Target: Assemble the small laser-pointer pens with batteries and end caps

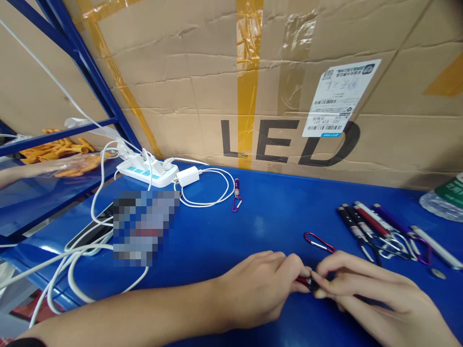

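Observation:
My left hand (265,286) and my right hand (365,289) meet low on the blue table (275,217), fingers pinched together on a small red pen light (306,281) that is mostly hidden between them. A red carabiner clip (319,242) lies just beyond my fingertips. Several pen lights with clips (379,226) in black, red, white and purple lie in a bunch to the right.
A big cardboard box marked LED (253,72) walls off the back. A white power strip (146,171) with chargers and looping white cables (206,193) sits at the left, a lone purple pen light (237,193) near it. Blue shelving (72,62) stands far left; a plastic bottle (443,200) far right.

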`<state>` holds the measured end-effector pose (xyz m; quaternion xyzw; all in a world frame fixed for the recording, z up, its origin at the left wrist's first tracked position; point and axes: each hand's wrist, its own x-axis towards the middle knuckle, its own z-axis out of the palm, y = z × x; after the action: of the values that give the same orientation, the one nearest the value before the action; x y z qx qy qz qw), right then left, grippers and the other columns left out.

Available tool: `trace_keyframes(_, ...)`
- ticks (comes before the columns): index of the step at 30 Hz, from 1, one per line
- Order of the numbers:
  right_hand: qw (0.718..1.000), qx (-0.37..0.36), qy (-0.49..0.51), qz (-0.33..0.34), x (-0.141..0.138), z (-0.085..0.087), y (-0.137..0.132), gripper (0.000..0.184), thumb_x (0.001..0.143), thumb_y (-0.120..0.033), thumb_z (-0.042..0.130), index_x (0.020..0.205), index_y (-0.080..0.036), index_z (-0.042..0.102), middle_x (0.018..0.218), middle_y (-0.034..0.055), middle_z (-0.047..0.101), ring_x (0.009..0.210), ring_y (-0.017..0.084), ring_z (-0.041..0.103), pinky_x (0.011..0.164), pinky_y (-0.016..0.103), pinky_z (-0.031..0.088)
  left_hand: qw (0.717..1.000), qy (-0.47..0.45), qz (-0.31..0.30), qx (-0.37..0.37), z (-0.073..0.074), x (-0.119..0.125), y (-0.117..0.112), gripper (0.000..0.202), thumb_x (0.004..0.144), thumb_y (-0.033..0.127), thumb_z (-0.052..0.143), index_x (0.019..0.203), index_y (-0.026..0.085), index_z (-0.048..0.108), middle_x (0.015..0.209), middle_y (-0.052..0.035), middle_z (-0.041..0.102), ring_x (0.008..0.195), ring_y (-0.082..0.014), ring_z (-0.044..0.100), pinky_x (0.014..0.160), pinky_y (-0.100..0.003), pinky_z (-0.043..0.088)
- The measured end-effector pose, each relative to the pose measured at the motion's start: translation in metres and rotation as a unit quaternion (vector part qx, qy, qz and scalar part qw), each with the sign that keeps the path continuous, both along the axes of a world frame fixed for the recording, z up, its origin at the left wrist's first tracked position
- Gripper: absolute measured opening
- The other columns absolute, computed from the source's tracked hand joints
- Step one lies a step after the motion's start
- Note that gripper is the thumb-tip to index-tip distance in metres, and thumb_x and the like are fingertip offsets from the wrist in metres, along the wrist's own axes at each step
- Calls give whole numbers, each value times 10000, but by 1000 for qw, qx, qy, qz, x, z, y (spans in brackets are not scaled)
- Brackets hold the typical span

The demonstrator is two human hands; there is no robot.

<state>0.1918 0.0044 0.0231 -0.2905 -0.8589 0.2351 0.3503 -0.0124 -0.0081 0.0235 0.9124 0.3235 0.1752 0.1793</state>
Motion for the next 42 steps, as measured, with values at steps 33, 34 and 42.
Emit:
trace_keyframes(33,985,-119,-18,-124,-12,-5,-7,365,767,-317,587,469,-190,420,486,-43,524,417,83,491,383,150,424,965,-12,24,261,-2,0,-4,380,989,150,157,1083,132,525,818,-20,641,676,-132,538,646,-252,420)
trace_keyframes(34,983,-130,-30,-126,-11,-6,-6,362,771,-325,579,472,-193,421,479,-44,512,416,84,482,383,152,422,966,-9,23,256,-2,0,-4,373,989,152,159,1126,130,505,823,-19,641,674,-132,536,647,-251,422)
trace_keyframes(42,971,-180,-57,-145,-12,-7,-5,375,772,-397,557,484,-198,424,455,-45,469,402,88,458,371,155,418,970,5,22,243,-5,-2,-3,305,943,114,258,1175,117,455,877,-26,644,714,-150,537,670,-267,423)
